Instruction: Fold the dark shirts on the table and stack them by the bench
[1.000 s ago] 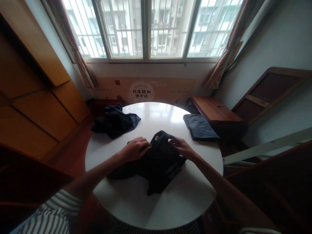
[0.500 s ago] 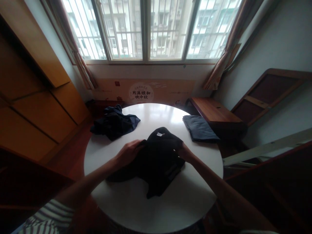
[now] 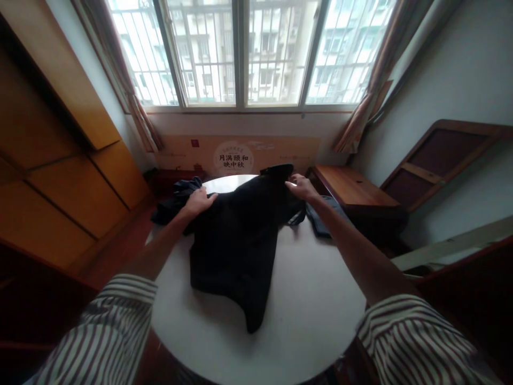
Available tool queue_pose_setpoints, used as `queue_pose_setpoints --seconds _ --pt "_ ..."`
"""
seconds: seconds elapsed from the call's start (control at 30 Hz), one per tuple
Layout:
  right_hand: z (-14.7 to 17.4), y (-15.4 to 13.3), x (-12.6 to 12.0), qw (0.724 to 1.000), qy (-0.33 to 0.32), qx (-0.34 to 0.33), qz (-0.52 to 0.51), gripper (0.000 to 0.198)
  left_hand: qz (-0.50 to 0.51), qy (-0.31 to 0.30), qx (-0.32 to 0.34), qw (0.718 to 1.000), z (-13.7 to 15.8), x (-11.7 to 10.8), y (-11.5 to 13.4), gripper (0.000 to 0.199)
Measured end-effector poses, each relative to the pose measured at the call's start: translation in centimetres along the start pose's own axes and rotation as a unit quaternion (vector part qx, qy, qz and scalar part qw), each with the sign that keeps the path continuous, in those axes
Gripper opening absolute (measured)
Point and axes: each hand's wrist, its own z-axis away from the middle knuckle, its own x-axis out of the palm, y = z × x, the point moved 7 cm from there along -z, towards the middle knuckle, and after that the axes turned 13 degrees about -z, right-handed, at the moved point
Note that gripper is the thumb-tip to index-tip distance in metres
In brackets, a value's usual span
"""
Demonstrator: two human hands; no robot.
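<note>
A black shirt [image 3: 236,230] is spread out between my two hands, its lower part trailing over the white round table [image 3: 312,299]. My left hand [image 3: 200,201] pinches its upper left edge, close to a dark crumpled garment [image 3: 170,209]. On the other side my right hand [image 3: 301,187] grips the shirt near its collar [image 3: 278,170], which stands raised at the far end. Behind my right forearm, a folded dark blue garment [image 3: 320,216] lies partly hidden at the table's right edge.
Beyond the table, a wooden cabinet [image 3: 356,184] stands at the right. Orange cupboards [image 3: 76,187] line the left side. A printed banner [image 3: 172,152] runs below the barred window [image 3: 212,64]. A pale slanted rail [image 3: 449,246] is at the right.
Both hands have moved forward, the left one also leftward, stretching the bunched shirt out wider and farther across the table. The folded garment is now partly covered by my right arm.
</note>
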Motion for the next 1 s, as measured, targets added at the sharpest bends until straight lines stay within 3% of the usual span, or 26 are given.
queue_pose_setpoints --seconds 0.1,0.2,0.3,0.4,0.47,0.53,0.57,0.73,0.8,0.9,1.0 --pt "3.2 0.4 2.1 0.999 -0.047 0.003 0.011 0.028 -0.015 -0.03 0.072 0.997 4.6 2.7 -0.9 0.036" --pt "9.5 -0.3 5.0 0.987 -0.155 -0.009 0.032 0.027 -0.043 -0.053 0.204 0.977 11.0 4.0 -0.9 0.031" --pt "17.4 -3.0 7.0 0.96 -0.271 -0.064 0.021 0.043 -0.059 -0.082 0.263 0.959 16.2 3.5 -1.3 0.033" --pt "23.6 -5.5 7.7 0.934 -0.337 -0.116 0.03 0.083 -0.08 -0.115 0.334 0.932 19.7 2.6 -0.9 0.046" --pt "25.8 -6.1 7.9 0.925 -0.351 -0.138 0.046 0.068 -0.097 -0.122 0.373 0.915 21.0 2.2 -0.6 0.053" --pt "26.7 -6.1 8.1 0.92 -0.353 -0.161 0.057 0.04 -0.116 -0.11 0.389 0.907 21.6 2.3 -0.6 0.035" --pt "26.8 -6.0 8.1 0.919 -0.35 -0.173 0.057 0.036 -0.122 -0.099 0.393 0.906 21.8 2.5 -0.6 0.023" --pt "26.9 -5.5 7.1 0.916 -0.362 -0.173 0.013 0.026 -0.104 -0.086 0.404 0.905 24.2 3.4 0.4 0.033" --pt "27.0 -4.8 6.0 0.917 -0.371 -0.146 0.008 0.022 -0.087 -0.122 0.392 0.908 26.0 3.1 1.7 0.03" --pt "27.0 -2.8 3.9 0.914 -0.393 -0.102 0.02 0.018 -0.02 -0.233 0.364 0.902 28.5 2.1 4.3 0.021" --pt "25.7 -0.3 1.8 0.902 -0.428 -0.031 0.049 0.02 0.07 -0.304 0.327 0.892 27.1 1.1 6.1 0.02"
